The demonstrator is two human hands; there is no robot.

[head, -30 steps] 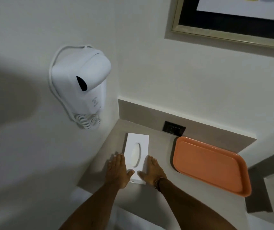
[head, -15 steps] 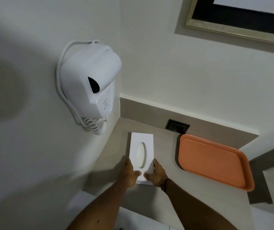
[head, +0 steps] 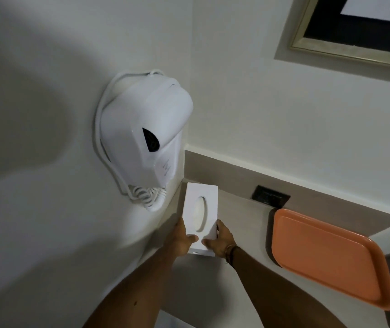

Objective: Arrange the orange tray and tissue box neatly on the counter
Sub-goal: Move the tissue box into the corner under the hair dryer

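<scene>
A white tissue box (head: 201, 204) with an oval slot lies lengthwise in the counter's far left corner, close to the side wall. My left hand (head: 181, 237) clasps its near left side, thumb on top. My right hand (head: 220, 239) clasps its near right side, thumb on top too. An empty orange tray (head: 326, 256) lies flat on the beige counter (head: 243, 223) to the right, apart from the box, running diagonally toward the right edge.
A white wall-mounted hair dryer (head: 146, 143) with a coiled cord hangs on the left wall just above the box. A black socket (head: 269, 198) sits in the backsplash between box and tray. A framed picture (head: 354, 29) hangs on the back wall.
Both hands went from lying flat beside the box to clasping its near end, and the box has slid farther back toward the corner and the left wall. The tray has not moved.
</scene>
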